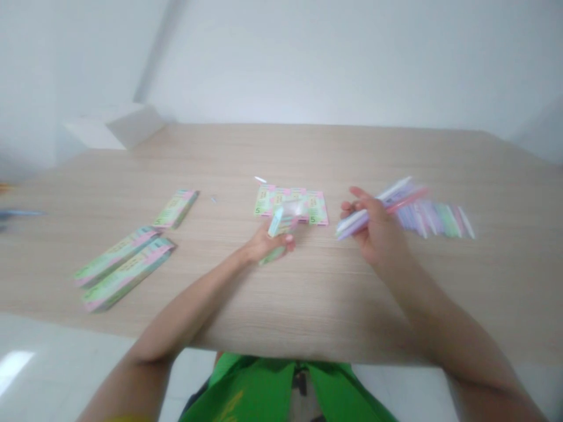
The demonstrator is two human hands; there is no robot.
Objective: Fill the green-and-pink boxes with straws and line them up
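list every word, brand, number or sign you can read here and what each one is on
"5": leftmost card in the middle row
"5": rightmost card in that row
Too blurred to read: the other print on those cards, the print on the three long boxes and on the packet in the left hand, and the yellow marks on the green garment

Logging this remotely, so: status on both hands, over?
Left hand gripping pastel carton. Right hand holding bunched pen-like sticks. Close by: loose stick row, pastel pack row.
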